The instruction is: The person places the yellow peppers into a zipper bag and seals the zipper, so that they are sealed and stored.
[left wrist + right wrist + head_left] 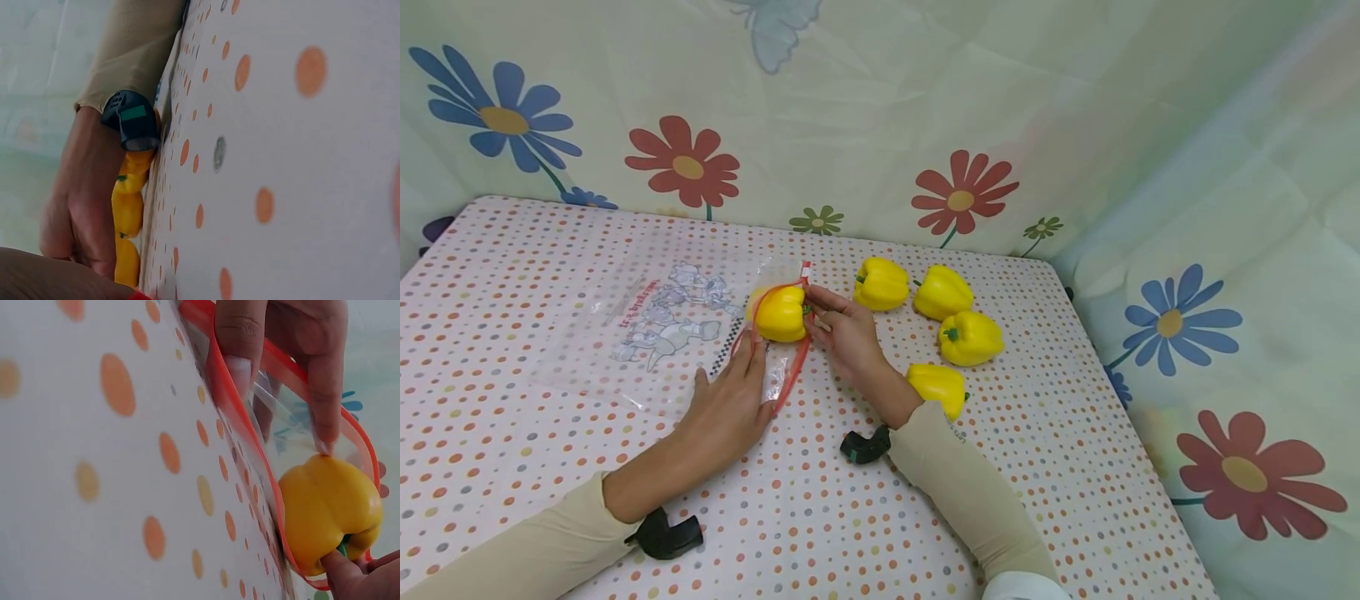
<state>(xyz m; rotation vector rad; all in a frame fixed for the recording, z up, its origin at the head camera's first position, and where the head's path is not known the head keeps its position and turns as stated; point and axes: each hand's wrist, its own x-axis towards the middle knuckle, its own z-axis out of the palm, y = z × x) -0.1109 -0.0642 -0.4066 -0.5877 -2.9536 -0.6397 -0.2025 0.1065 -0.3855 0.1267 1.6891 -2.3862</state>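
Observation:
A yellow bell pepper (780,315) lies in the red-edged mouth of a clear zip bag (602,333), its green stem end facing out. My right hand (852,340) holds the pepper at the stem end, with the thumb (342,575) beside the stem. My left hand (724,413) is at the bag's mouth, its thumb by the lower red edge and its straight fingers by the upper one. One left fingertip (326,445) reaches the top of the pepper in the right wrist view. The bag lies flat with a printed cartoon design.
Several more yellow bell peppers (972,338) lie right of the bag, one (937,388) close beside the right wrist. A dotted cloth covers the table (790,517). A flowered curtain (850,125) hangs behind. Black wrist devices (670,537) sit at both sleeves.

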